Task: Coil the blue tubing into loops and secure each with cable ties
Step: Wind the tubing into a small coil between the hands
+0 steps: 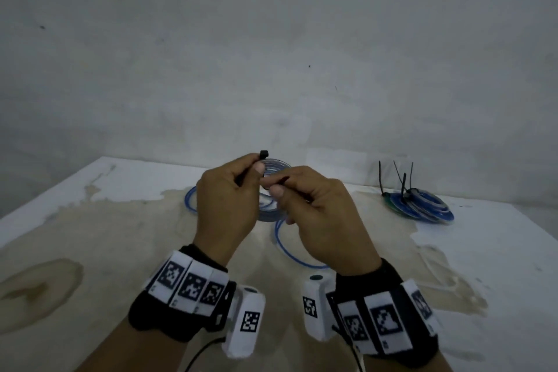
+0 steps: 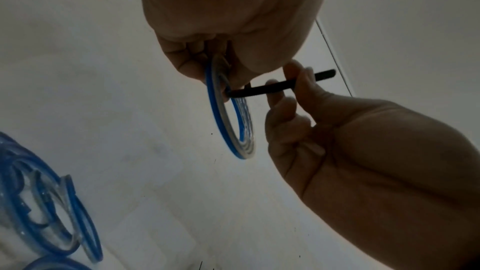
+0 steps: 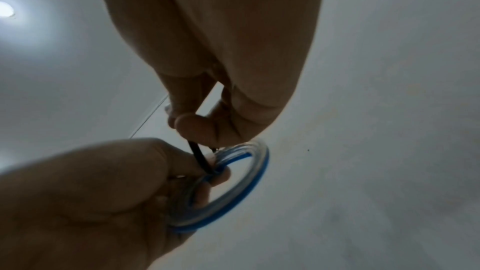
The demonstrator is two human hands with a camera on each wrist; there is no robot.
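A small coil of blue and clear tubing [image 1: 276,164] [image 2: 223,116] [image 3: 246,190] is held above the table between both hands. My left hand [image 1: 255,167] [image 2: 218,63] [image 3: 213,174] grips the coil's rim. A black cable tie [image 1: 264,155] [image 2: 259,89] [image 3: 197,153] runs from the coil at the left fingers; its square head shows above the left thumb in the head view. My right hand [image 1: 279,189] [image 2: 291,85] [image 3: 197,128] pinches the tie's strap between thumb and fingers, close beside the coil. More loose blue tubing [image 1: 290,251] trails on the table below the hands.
A stack of tied blue coils [image 1: 422,205] lies at the back right, black tie tails [image 1: 404,184] sticking up from it. The white table [image 1: 120,235] has tan stains and ends at a grey wall. Looped tubing [image 2: 52,213] fills the left wrist view's lower left.
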